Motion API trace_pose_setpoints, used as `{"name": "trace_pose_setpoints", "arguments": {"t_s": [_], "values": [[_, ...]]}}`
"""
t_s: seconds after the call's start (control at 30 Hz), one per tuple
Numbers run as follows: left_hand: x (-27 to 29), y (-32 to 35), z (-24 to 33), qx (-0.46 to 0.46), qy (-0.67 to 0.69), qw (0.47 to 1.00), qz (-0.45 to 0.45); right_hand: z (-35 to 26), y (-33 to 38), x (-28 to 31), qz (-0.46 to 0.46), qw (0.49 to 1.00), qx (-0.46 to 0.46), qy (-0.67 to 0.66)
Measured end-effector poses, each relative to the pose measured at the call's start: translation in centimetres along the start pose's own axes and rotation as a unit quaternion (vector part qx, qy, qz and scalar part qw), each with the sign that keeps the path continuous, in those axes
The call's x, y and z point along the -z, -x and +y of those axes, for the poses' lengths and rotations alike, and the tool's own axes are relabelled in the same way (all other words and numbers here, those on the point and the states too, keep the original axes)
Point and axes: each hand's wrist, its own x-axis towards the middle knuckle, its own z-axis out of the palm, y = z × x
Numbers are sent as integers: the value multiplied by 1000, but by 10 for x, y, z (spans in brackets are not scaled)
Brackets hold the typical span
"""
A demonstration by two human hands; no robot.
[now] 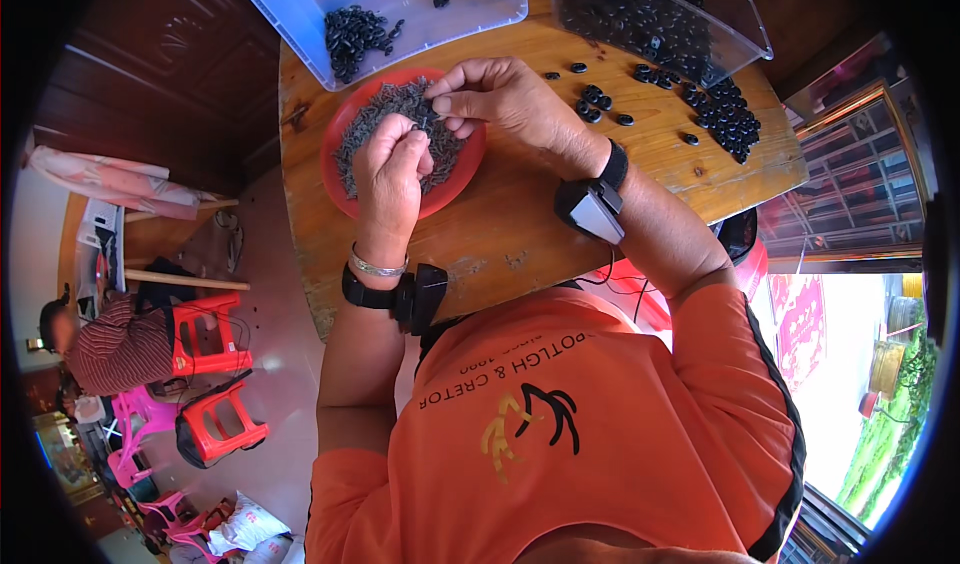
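Over a red bowl [470, 169] filled with small grey screw-like pieces [360, 129], my two hands come close together. My left hand [392, 169] is closed, thumb against the bent fingers, with a small dark piece just showing at its fingertips. Beside it, my right hand [505, 99] pinches thumb and forefinger together; what lies between them is too small to make out. To the right, several loose black oval parts [594, 99] lie on the wooden table [500, 254], with a larger pile of them [732, 119] farther right.
Behind the bowl stands a translucent bin [440, 39] holding a heap of black parts [357, 39]. A clear box [740, 59] with many more black parts sits at the back right. Red stools [212, 334] and a seated person [120, 342] are off to the left.
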Motion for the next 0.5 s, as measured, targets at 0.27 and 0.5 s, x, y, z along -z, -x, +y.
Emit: {"name": "trace_pose_setpoints", "arguments": {"t_s": [0.27,0.5], "values": [[-1,2,3,-8,-42,999,-2,0,0,1,-9,999,20,42],[-3,2,5,8,-52,999,8,-2,1,0,-10,998,33,52]]}}
